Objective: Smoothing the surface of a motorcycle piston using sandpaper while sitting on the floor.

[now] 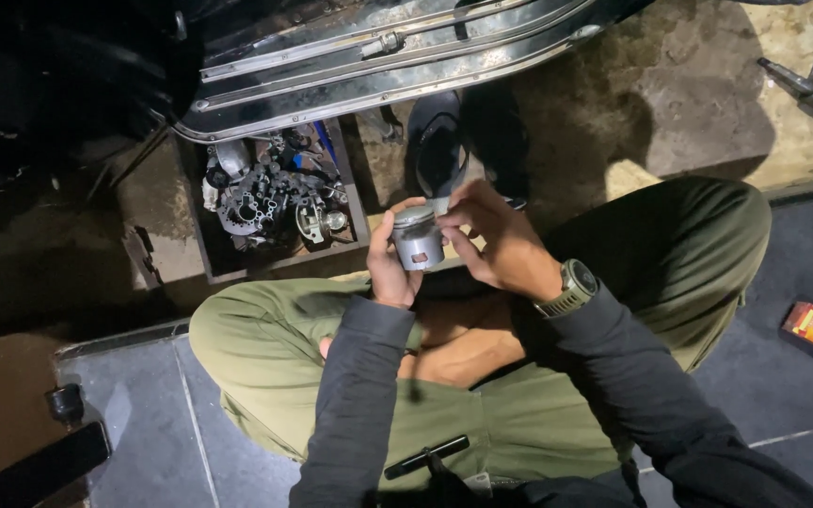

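holding a short silver metal cylinder, piston-like (418, 239), upright above the person's crossed legs in olive trousers (265, 348): the left hand (390, 266) cups its side and base, fingers wrapped on it; the right hand (499, 243), just right of it, pinches its upper rim with fingertips pressed against the metal.

Your left hand (390, 268) is cupped, palm turned inward, fingers curled in a firm grip. Your right hand (496, 243) meets it from the other side, fingertips (447, 226) apparently pinching. Both forearms converge above your crossed legs.
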